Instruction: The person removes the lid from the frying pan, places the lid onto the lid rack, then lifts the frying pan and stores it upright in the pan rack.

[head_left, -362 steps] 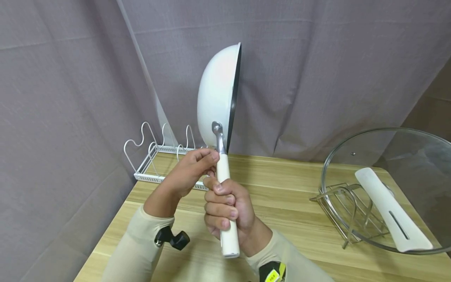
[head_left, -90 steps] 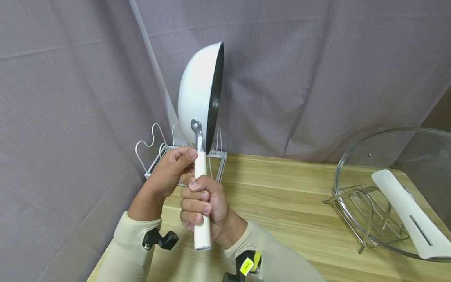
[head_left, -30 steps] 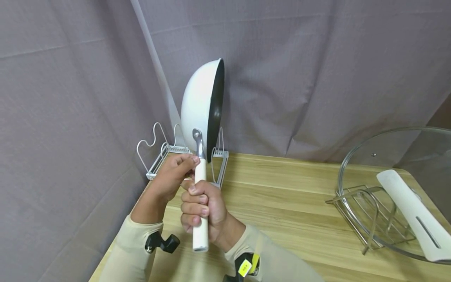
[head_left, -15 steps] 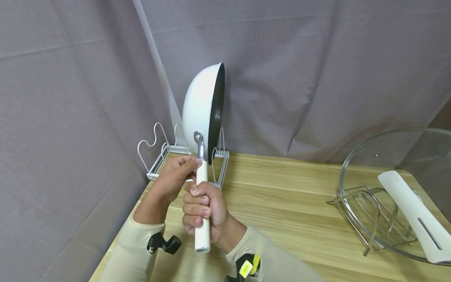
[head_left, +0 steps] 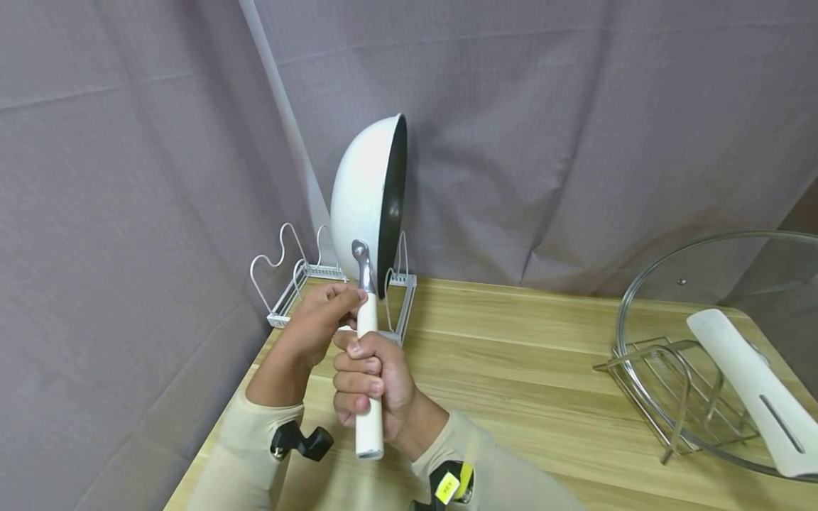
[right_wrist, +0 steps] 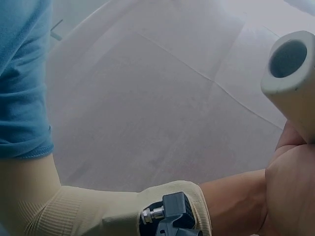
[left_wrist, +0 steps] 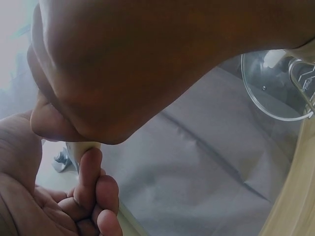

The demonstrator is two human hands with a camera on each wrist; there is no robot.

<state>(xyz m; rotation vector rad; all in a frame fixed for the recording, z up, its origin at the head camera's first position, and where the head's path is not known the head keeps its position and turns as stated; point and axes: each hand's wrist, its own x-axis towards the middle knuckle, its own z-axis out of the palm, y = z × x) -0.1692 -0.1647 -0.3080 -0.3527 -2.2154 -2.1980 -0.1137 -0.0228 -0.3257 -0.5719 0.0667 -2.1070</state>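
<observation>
A deep white wok [head_left: 361, 191] with a dark inside stands on edge over the left rack, its lower rim down among the wires. Its cream handle [head_left: 368, 436] points toward me. My right hand [head_left: 386, 380] grips the handle with fingers wrapped round it; in the right wrist view the handle's hollow end [right_wrist: 290, 61] sticks out past the palm. Higher up, beside the metal neck [head_left: 364, 266], my left hand [head_left: 319, 316] pinches the handle's top with the thumb against it. The white wire rack [head_left: 275, 319] is partly hidden behind the left hand and the wok.
On the right of the wooden table [head_left: 511, 341], a large glass lid [head_left: 677, 284] with a slotted white handle strip [head_left: 748, 383] leans in a metal wire rack [head_left: 664, 433]. Grey curtains [head_left: 486, 142] hang close behind the table and along its left side.
Since the oldest frame the wok has moved left and down onto the white rack, both hands keeping hold. Over the last second it sank slightly; in the last half second it barely moved.
</observation>
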